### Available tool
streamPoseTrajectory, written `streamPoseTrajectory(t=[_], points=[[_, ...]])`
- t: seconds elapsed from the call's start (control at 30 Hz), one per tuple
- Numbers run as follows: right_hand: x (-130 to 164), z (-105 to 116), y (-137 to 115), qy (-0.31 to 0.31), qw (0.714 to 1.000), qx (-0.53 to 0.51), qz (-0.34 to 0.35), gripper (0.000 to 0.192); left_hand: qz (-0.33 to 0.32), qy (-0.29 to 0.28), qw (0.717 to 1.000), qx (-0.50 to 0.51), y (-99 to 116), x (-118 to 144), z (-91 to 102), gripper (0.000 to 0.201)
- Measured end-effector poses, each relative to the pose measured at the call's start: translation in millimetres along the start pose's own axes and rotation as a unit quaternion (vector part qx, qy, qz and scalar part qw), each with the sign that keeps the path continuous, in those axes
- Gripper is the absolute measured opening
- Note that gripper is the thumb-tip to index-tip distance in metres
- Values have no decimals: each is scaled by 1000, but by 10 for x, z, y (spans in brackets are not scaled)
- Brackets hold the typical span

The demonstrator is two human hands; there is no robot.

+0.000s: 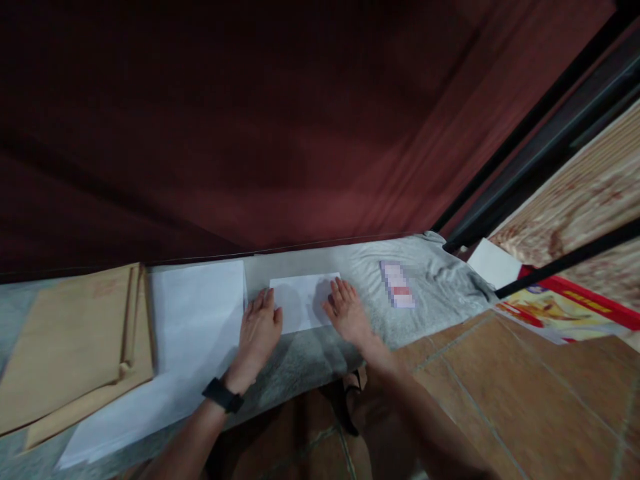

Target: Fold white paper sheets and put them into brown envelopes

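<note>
A small white sheet of paper point(300, 303), which looks folded, lies flat on the grey cloth-covered surface. My left hand point(261, 325) rests at its left edge, fingers stretched out, with a dark band on the wrist. At the right edge, my right hand point(347, 311) lies flat with its fingers spread. Neither hand grips anything. Just left of my left hand is a stack of larger white paper sheets point(200, 313). Brown envelopes point(80, 327) lie partly over that stack.
Right of my hands, a blurred-out pinkish item point(399, 285) lies on the wrinkled grey cloth point(440, 293). A dark red curtain point(280, 167) hangs behind the surface. Black bars point(540, 140) and a colourful box point(575, 307) stand at the right, by the tiled floor point(490, 380).
</note>
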State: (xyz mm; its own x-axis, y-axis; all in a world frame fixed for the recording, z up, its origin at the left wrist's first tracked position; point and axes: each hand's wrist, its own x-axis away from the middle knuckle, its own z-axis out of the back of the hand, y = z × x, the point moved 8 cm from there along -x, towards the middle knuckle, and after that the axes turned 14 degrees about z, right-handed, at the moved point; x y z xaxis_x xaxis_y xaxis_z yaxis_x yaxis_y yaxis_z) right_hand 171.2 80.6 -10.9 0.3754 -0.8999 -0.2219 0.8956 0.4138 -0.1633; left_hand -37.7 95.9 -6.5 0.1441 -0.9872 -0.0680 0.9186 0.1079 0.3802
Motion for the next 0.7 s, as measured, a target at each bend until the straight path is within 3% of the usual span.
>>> streamPoseTrajectory(t=[0.13, 0.33, 0.4, 0.47, 0.57, 0.7], points=[[38, -73, -522, -50, 989, -45, 132, 63, 23, -24, 998, 50, -35, -82, 38, 52], [5, -91, -683, -79, 988, -13, 129, 64, 119, -89, 972, 181, -200, -132, -12, 59], [-12, -87, -683, -83, 989, -10, 126, 66, 159, -124, 934, 294, -245, -123, -75, 62], [-28, -81, -682, -82, 990, -12, 114, 67, 197, -160, 875, 413, -258, -91, -149, 69], [-67, -47, -666, -71, 994, -34, 81, 64, 244, -171, 789, 537, -248, -40, -161, 78], [-168, 152, -521, 20, 983, -181, 16, 52, 226, -207, 691, 654, -101, -40, -34, 70]])
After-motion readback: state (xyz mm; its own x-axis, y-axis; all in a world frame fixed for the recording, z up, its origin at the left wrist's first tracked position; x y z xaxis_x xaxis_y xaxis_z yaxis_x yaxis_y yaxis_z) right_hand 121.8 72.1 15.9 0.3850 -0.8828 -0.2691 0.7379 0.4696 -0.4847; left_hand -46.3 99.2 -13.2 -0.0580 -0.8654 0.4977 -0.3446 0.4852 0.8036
